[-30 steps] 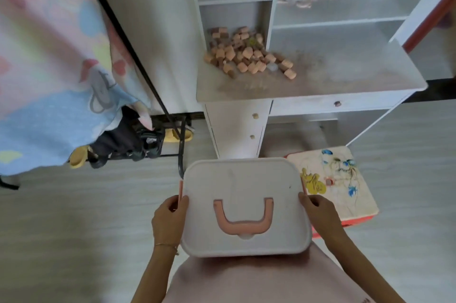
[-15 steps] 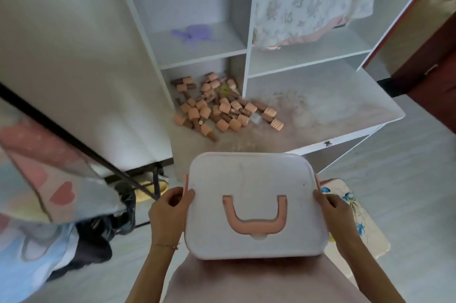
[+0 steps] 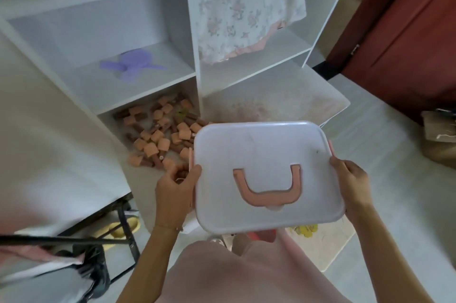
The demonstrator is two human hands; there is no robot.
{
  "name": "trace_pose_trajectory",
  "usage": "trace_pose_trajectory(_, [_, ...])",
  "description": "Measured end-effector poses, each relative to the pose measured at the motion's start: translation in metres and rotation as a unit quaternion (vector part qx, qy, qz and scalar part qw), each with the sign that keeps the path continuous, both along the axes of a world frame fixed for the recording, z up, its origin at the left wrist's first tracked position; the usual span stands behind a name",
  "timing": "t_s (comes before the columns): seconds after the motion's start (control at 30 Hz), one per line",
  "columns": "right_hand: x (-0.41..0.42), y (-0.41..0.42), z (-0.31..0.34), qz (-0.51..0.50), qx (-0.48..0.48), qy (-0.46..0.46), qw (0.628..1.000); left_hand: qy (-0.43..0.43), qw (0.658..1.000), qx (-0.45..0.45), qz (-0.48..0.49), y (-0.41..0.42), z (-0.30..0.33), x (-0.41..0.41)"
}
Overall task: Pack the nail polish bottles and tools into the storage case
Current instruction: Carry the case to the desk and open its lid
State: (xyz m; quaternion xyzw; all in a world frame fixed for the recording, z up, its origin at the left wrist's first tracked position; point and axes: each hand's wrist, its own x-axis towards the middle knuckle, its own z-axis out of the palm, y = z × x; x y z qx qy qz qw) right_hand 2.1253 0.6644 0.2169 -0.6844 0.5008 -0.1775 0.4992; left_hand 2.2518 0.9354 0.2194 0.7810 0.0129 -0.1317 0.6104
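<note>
Head view: storage case (image 3: 266, 174), smooth white plastic with rounded corners, lid closed, flat pink U-shaped handle (image 3: 267, 186), contents hidden, held in the air above the desk's front edge by the left hand (image 3: 174, 191) and right hand (image 3: 352, 183), each with fingers curled around 1 side. Beyond it, a heap of nail polish bottles (image 3: 160, 136), peach square caps on brown bodies, lies on the dusty white desk top (image 3: 276, 102) under white shelves (image 3: 138, 83); pale floor (image 3: 385, 174), red-brown door (image 3: 404, 31) at right.

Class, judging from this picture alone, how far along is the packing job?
Done: nothing packed that shows; the storage case is closed, its pink handle folded flat. In hand: the left hand and right hand grip its sides. Left: the pile of pink-capped bottles on the desk.
</note>
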Motion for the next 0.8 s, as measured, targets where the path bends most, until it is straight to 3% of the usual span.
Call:
trace_pose_trajectory(0.2, [0.02,-0.039,0.0,-0.068,0.009,-0.024,0.997,-0.039,0.998,-0.003,-0.047,-0.064,0.009,0.052])
trace_pose_trajectory(0.37, [0.051,-0.087,0.006,-0.107,-0.005,-0.041,0.993,-0.001,0.996,-0.022,-0.088,-0.131,0.021,0.103])
trace_pose_trajectory(0.5, [0.086,-0.127,0.005,-0.098,-0.038,-0.041,0.994,-0.051,0.987,0.022,-0.149,-0.187,0.018,0.141])
trace_pose_trajectory(0.67, [0.127,-0.161,-0.008,-0.081,-0.058,-0.019,0.995,-0.056,0.986,0.065,-0.145,-0.234,-0.002,0.171])
trace_pose_trajectory(0.8, [0.145,-0.181,-0.014,-0.081,-0.079,0.026,0.993,-0.071,0.982,0.046,-0.167,-0.244,-0.015,0.179])
